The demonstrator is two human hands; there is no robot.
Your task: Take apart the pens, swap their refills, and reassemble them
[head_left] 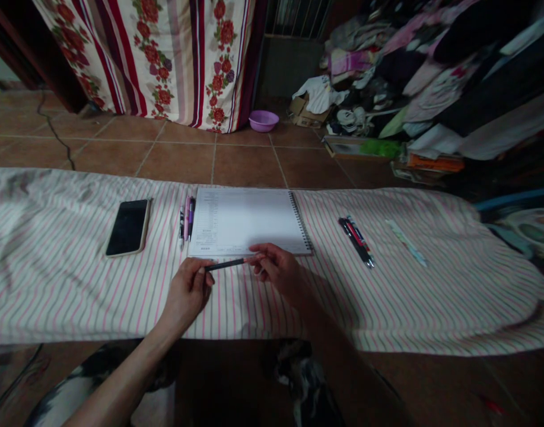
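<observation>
A slim dark pen point(225, 265) lies almost level between my two hands, just off the near edge of an open spiral notebook point(256, 216). My left hand point(189, 286) grips its left end between thumb and fingers. At the reddish right end, my right hand point(276, 270) has its fingertips closed around it. The notebook has a blank white page, a printed strip along its left side and a wire spiral on the right. Several pens point(187, 219) stand in a row against the notebook's left edge.
A smartphone point(128, 228) lies left on the striped cloth point(76, 296). Dark pens point(357, 242) and a pale pen point(406, 243) lie on the right. Beyond are a floral curtain point(174, 59), a purple basin point(263, 121) and piled clothes point(356, 59) on the tiled floor.
</observation>
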